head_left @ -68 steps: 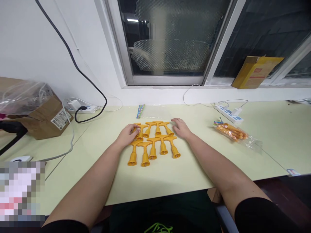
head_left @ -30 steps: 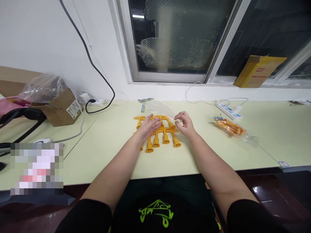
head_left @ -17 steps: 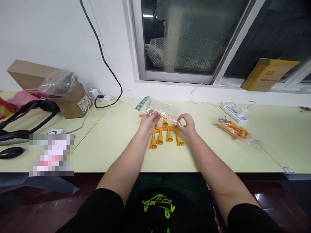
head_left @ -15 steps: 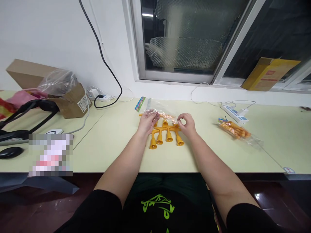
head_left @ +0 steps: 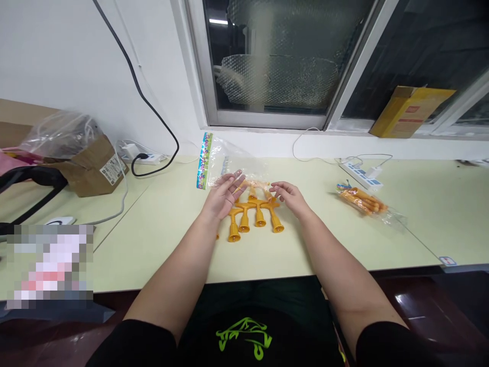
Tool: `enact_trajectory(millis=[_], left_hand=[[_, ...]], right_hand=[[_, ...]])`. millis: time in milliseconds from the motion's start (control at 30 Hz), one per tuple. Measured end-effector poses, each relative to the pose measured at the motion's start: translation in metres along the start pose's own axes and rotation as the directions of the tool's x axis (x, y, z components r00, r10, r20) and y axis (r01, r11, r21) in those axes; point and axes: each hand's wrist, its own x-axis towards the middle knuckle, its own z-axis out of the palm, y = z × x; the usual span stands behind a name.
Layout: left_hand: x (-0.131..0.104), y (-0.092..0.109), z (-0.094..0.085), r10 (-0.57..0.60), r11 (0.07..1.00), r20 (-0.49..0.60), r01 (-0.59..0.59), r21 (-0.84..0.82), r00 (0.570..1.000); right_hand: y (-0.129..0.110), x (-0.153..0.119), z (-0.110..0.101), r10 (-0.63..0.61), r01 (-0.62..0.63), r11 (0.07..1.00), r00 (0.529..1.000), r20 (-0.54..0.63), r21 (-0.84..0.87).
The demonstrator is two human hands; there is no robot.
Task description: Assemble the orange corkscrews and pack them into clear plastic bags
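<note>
Yellow plastic toys with flared, bell-shaped ends (head_left: 260, 216) lie in a row on the table in front of me. Behind and partly over them is a clear plastic bag (head_left: 244, 153) with a colourful printed header strip, tilted up at the left; more yellow plastic shows through its lower part. My left hand (head_left: 222, 198) is at the bag's lower left, palm turned inward, fingers stretched and spread against or just before the film. At the bag's right end my right hand (head_left: 289, 197) has its fingers loosely bent and apart, fingertips close to the film.
A second bag of yellow toys (head_left: 362, 200) lies to the right, near a white power strip (head_left: 361, 175). On the left are an open cardboard box (head_left: 89, 171) with plastic wrap, a black frame (head_left: 34, 181) and a blurred-out item (head_left: 49, 265). A black cable (head_left: 153, 104) hangs by the wall.
The bag has risen and spread open, its header strip now more upright and farther left. My left fingers have spread, and my right hand's pinch has loosened. The view has shifted slightly.
</note>
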Motion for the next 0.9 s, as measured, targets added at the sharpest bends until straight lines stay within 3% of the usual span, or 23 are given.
enact_trajectory(millis=[267,433,767,900], left_hand=[[-0.009,0.000,0.009,-0.044,0.999,0.115,0.044,0.002,0.992],[-0.014,0.001,0.013,0.038,0.998,0.132,-0.043,0.036,0.991],[-0.012,-0.006,0.013,0.091,0.960,0.083,-0.110,0.258,0.992],[-0.015,-0.004,0.016,0.098,0.957,0.063,-0.111,0.268,0.993]], right_hand=[[-0.002,-0.001,-0.001,0.154,-0.160,0.982,0.986,0.066,0.101],[-0.009,-0.005,0.004,0.301,-0.325,0.895,0.945,0.125,0.304],[-0.014,-0.006,-0.002,0.204,-0.230,0.802,0.973,0.109,0.551],[-0.019,-0.011,-0.006,0.099,-0.211,0.824,0.967,0.233,0.526]])
